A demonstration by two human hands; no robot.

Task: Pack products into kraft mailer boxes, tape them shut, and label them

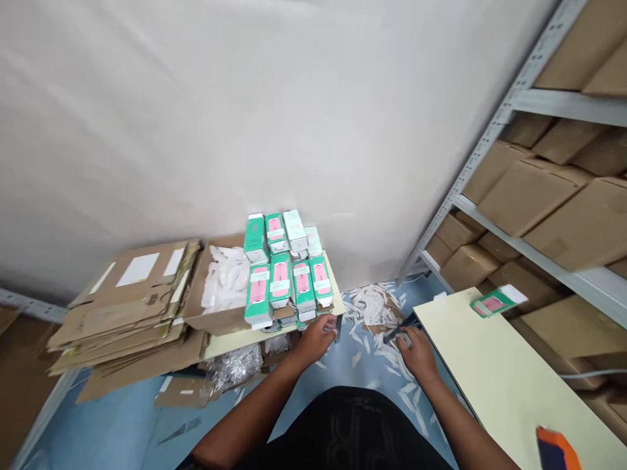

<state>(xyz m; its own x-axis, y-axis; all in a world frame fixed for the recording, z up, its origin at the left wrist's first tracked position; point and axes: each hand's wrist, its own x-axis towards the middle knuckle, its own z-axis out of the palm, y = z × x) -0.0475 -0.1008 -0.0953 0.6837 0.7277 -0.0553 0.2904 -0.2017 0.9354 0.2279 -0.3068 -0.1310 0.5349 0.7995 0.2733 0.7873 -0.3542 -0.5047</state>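
My left hand [317, 339] hangs just in front of the near right corner of a pale table [230, 343], fingers loosely bent and apart with nothing visible in them. Closest to it are stacked green-and-white boxes [302, 287] with pink pictures on their fronts. On the right, my right hand [418, 356] is beside the left edge of a second pale table [509, 372], its fingers half curled and apart, apparently holding nothing. One more green box [497, 301], with a white flap sticking out, lies at that table's far end.
An open carton [215, 318] of white pieces stands left of the boxes, beside stacked flattened cardboard [132, 307]. White strips [375, 307] litter the blue floor between the tables. Shelves of cartons [533, 196] line the right side. An orange-and-dark object [557, 447] lies on the right table.
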